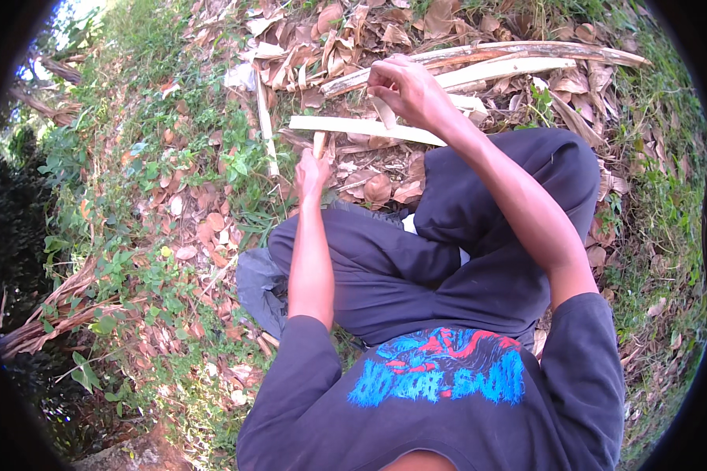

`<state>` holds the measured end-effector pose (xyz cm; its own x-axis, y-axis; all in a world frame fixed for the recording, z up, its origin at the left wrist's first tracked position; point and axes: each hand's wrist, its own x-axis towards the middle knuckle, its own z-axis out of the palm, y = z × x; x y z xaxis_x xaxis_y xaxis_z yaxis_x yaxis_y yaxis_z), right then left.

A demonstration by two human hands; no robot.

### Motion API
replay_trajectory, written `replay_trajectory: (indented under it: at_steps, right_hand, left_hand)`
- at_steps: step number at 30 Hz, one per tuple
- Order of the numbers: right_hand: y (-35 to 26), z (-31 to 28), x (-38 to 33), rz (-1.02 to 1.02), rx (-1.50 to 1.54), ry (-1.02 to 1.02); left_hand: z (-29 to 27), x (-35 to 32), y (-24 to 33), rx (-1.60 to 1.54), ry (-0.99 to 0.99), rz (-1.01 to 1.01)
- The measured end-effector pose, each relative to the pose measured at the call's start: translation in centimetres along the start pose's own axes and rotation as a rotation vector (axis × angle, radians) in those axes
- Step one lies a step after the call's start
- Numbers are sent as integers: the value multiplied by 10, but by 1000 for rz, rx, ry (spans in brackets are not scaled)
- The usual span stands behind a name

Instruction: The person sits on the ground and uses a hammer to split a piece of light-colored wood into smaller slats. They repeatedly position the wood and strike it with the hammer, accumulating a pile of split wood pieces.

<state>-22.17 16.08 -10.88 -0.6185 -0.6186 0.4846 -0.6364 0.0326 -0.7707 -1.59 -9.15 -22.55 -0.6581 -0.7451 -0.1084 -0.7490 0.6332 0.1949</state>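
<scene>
My left hand (313, 173) is closed around a short tan wooden piece (320, 144), whose upper end stands out above the fist. Whether it is a handle or a plain stick I cannot tell. A long pale peeled strip (346, 126) lies crosswise just beyond that fist, its right end reaching my right knee. Above the strip, my right hand (401, 85) is raised with the fingers curled in a pinch. From these fingers a thin brownish flake (384, 112) hangs down, perhaps a shaving or peel.
Beyond my hands lie a long bark-covered piece (511, 52) and a pale split length (507, 71) on dry leaves (330, 47). A narrow pale stick (265, 125) lies to the left, near a whitish scrap (242, 77). My crossed legs (377, 251) fill the near ground.
</scene>
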Motion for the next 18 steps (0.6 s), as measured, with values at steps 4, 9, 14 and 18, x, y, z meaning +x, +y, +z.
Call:
replay_trajectory:
  at_steps: [4, 9, 14, 18]
  right_hand:
    - [-1, -3, -2, 19, 22, 21]
    - [-5, 6, -3, -62, -24, 46]
    - [-8, 0, -2, 14, -8, -65]
    - [-10, 4, 0, -4, -30, -80]
  left_hand:
    - [-50, 8, -1, 261, 9, 176]
    - [-95, 18, -16, 550, -273, 30]
    - [-117, 10, -27, 575, -403, 119]
    - [-117, 11, -64, 640, -126, 381]
